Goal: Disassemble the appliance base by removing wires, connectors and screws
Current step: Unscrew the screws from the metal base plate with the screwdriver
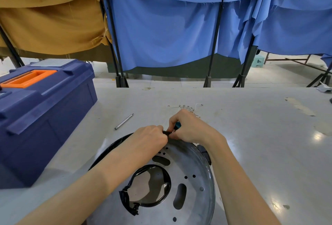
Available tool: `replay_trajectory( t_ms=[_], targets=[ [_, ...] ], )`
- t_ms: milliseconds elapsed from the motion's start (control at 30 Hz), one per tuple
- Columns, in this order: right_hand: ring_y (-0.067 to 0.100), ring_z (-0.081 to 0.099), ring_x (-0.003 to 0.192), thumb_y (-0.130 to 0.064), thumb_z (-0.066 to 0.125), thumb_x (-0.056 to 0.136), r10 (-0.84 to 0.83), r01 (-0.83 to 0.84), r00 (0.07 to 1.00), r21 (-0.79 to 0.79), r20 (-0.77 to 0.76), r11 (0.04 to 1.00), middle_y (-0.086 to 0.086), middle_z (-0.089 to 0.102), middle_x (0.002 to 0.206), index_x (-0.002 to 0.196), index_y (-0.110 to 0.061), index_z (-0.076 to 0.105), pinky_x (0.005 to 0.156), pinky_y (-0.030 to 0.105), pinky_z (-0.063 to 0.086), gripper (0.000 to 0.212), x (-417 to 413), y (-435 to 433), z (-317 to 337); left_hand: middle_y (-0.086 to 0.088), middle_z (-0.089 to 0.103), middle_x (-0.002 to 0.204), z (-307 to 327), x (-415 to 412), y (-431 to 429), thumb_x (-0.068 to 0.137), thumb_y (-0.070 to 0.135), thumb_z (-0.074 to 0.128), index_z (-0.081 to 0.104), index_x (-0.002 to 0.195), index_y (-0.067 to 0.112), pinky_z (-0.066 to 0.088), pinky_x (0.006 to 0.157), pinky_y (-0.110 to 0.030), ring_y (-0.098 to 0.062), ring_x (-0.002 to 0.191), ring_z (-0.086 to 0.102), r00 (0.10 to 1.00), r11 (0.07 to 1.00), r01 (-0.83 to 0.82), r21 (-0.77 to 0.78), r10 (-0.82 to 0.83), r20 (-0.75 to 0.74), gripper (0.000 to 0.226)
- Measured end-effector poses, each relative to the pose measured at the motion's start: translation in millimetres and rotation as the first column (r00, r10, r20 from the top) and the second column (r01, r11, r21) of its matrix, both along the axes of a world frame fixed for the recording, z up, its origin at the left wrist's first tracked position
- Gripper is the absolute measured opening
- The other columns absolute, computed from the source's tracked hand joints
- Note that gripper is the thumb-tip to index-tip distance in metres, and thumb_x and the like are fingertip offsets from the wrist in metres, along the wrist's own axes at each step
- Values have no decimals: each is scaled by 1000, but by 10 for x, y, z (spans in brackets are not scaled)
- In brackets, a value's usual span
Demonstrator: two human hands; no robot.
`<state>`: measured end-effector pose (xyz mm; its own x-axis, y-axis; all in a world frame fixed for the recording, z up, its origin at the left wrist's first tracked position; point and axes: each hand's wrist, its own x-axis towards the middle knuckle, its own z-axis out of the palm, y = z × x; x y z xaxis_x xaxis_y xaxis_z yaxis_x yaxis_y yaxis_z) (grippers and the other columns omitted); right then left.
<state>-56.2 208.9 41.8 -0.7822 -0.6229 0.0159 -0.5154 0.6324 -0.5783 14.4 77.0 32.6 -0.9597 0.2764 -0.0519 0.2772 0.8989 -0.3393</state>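
Blue cloth (161, 32) and mustard cloth (50, 18) hang from black stands (214, 45) over a pale tiled floor (161, 81). Nearer is a grey-white table (251, 135).

- Appliance base (194, 176): a round metal disc pierced with holes and slots, lying flat on the near middle of the table. It has a dark rim.
- A black tape-wrapped wire loop (125, 198) runs round the base's central opening.
- One screw head (201, 189) sits in the disc, right of that opening.
- A black connector block (204, 153) is at the right rim, partly behind the right forearm.
- Left hand (152, 136): fingers curled, pinching a black strip (166, 133) at the far rim of the base.
- Right hand (188, 129): fingers curled, meeting the same strip from the other side. It also grips a teal object (177, 125), possibly a tool handle, mostly hidden.
- Loose wires (186, 106) with small metal ends lie on the table just beyond the right hand.
- A slim metal rod (124, 121) lies left of the hands, apart from the base.
- A blue toolbox (45, 110) with an orange handle stands lid down at the table's left edge.
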Motion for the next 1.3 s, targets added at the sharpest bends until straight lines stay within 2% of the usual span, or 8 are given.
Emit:
replay_trajectory(
  t_ms=[100, 200, 433, 633, 733, 900, 1067, 1300],
  targets=[
    [6, 48, 62, -4, 68, 80, 10, -10, 1000, 3, 2, 1000, 0, 60, 74, 77, -13, 71, 55, 17, 39, 10, 8, 5, 10, -12, 50, 109, 4, -16, -12, 96, -2, 44, 53, 112, 6, 33, 67, -29, -22, 82, 39, 1000, 998, 23, -60, -23, -1, 20],
    [5, 47, 61, -4, 67, 80, 9, -9, 1000, 4, -3, 1000, -1, 59, 71, 74, -15, 69, 53, 16, 37, 13, 15, 2, 15, -15, 52, 109, -40, -60, 7, 95, -6, 43, 52, 114, 4, 34, 64, -31, -29, 94, 53, 997, 987, 80, -139, -82, -10, 23],
    [4, 46, 59, -1, 64, 79, 12, -12, 1000, 14, 0, 1000, -7, 53, 62, 70, -15, 65, 49, 15, 34, 17, 34, 6, 41, -21, 57, 108, -102, -120, 78, 93, -6, 43, 55, 110, -1, 36, 63, -36, -33, 99, 57, 987, 959, 159, -235, -159, 20, 22],
    [6, 45, 58, 0, 64, 80, 1, -1, 999, 3, 35, 1000, -2, 54, 64, 72, -14, 67, 49, 14, 35, 16, 18, 12, 34, -12, 57, 101, -4, -116, -10, 88, -1, 50, 55, 100, 6, 33, 59, -33, -31, 85, 57, 993, 987, 119, -105, -120, -2, 14],
    [6, 46, 56, -1, 65, 80, -4, 4, 998, -1, 57, 1000, -1, 56, 64, 71, -16, 68, 45, 9, 35, 17, 4, 17, 31, -11, 55, 98, 35, -107, -12, 87, 2, 50, 54, 95, 8, 30, 59, -32, -26, 71, 43, 997, 997, 71, -36, -71, 12, 10],
    [8, 49, 61, -5, 68, 80, -5, 6, 998, -9, 66, 1000, 5, 62, 74, 74, -14, 70, 54, 17, 40, 12, -11, 7, 10, -10, 51, 107, -68, -22, 20, 93, 5, 47, 54, 110, 7, 29, 65, -27, -19, 79, 37, 997, 993, -46, 106, 52, -53, 18],
    [14, 52, 70, -4, 68, 79, -3, 5, 999, -23, 54, 1000, 15, 68, 91, 80, -9, 73, 65, 27, 47, 6, -6, -2, 2, -7, 51, 110, -172, 71, -33, 96, 8, 46, 58, 112, 9, 38, 71, -27, -21, 97, 53, 982, 949, -102, 298, 144, -124, 20],
    [12, 53, 71, -4, 68, 80, -3, 3, 999, -14, 42, 1000, 12, 68, 90, 76, -12, 71, 67, 26, 48, 9, -1, -5, 6, -7, 52, 107, -175, 80, -48, 97, 12, 49, 61, 109, 11, 33, 68, -27, -23, 92, 54, 977, 936, -115, 332, 167, -131, 17]
  ],
)
